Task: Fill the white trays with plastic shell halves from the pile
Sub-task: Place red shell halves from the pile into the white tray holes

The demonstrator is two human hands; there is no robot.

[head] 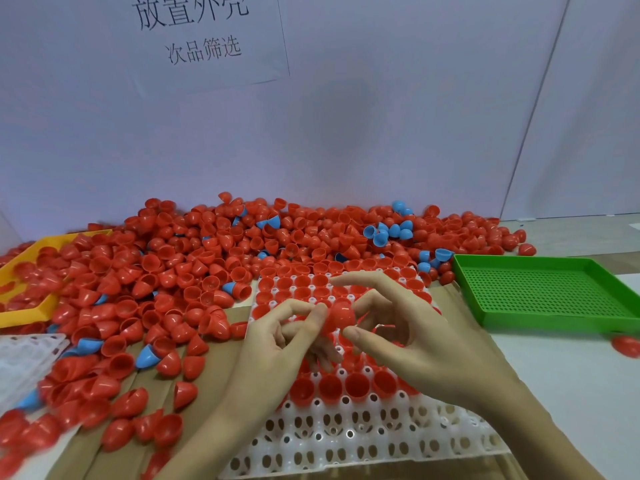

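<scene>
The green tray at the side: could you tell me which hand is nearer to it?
Right. The right hand is just beside the green tray; the left hand lies beyond it.

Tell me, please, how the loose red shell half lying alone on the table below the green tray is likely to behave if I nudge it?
The red shell half looks thin, glossy and rounded, so it would probably rock or skid rather than stay put. It seems hollow like those in the pile, so likely very light. On the smooth table near the green tray, a firm push might send it sliding off.

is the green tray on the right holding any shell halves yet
No, the green tray shows only its bare perforated floor; the nearest red shell halves lie outside its walls.
</scene>
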